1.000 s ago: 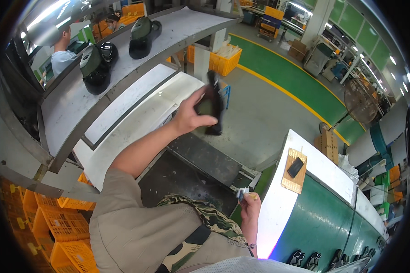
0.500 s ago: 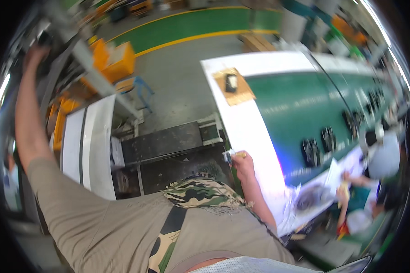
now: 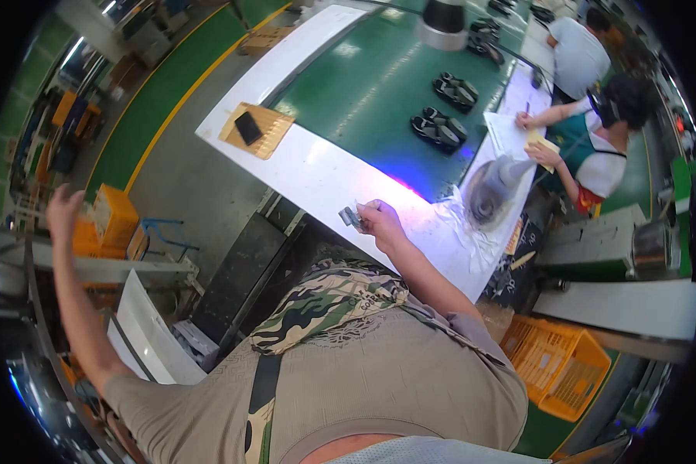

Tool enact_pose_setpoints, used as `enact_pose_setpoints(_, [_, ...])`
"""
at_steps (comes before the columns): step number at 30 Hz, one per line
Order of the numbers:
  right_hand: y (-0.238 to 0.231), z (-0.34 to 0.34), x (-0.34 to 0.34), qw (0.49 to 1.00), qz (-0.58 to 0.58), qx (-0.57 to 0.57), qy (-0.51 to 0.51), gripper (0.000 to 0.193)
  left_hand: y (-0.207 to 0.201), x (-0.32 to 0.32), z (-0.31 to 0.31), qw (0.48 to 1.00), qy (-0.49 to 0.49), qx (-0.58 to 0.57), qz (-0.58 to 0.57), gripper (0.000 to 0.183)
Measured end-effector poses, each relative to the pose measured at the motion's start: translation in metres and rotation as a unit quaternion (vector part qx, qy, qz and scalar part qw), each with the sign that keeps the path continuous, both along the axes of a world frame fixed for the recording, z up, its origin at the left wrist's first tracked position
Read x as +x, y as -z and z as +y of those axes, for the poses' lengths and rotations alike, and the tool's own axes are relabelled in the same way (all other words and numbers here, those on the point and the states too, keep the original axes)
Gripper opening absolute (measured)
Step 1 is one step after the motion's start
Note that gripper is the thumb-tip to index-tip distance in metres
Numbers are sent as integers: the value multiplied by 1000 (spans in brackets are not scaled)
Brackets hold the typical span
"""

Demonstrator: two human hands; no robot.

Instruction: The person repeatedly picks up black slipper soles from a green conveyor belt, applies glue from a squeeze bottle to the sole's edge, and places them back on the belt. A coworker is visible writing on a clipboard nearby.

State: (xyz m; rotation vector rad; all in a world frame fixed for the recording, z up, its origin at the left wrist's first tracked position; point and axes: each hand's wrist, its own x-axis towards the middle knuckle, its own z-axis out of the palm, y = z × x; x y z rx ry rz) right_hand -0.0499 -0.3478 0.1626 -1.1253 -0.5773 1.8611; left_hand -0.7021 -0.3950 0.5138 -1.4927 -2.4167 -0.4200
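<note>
My right hand (image 3: 380, 222) pinches a small greyish, metallic-looking piece (image 3: 350, 216) over the edge of the white-rimmed table (image 3: 325, 170); its exact kind does not show. My left hand (image 3: 64, 210) is stretched far out to the left, fingers extended and apart, with nothing visible in it. Beyond the right hand, a dark phone (image 3: 248, 128) lies on a piece of brown cardboard (image 3: 274, 133) on the white border. Pairs of black strappy sandals (image 3: 439, 130) rest on the table's green surface (image 3: 348, 93).
A co-worker (image 3: 595, 147) at the table's right side writes on a white sheet (image 3: 506, 133); another person (image 3: 580, 58) is farther back. Clear plastic wrapping (image 3: 460, 224) lies at the near right corner. Yellow crates stand left (image 3: 114, 218) and lower right (image 3: 557, 363), beside a blue-legged stool (image 3: 162, 232).
The view has swung to the right. My left hand, earlier up against dark equipment, now hangs in the air away from it. The right hand still holds the small piece.
</note>
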Motion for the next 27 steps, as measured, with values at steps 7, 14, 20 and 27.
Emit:
enact_pose_setpoints(7, [9,-23,77,998,1,28,59,21,253,266,74,925,222,-230,-207,59])
enact_pose_setpoints(14, [9,-69,158,984,-46,5,172,18,463,432,78,759,350,-347,-425,63])
enact_pose_setpoints(20, [24,-97,186,955,-61,-36,287,18,435,526,123,637,262,-441,-575,59])
enact_pose_setpoints(27, [14,-104,162,915,-44,-44,398,18,458,557,223,511,153,-444,-720,45])
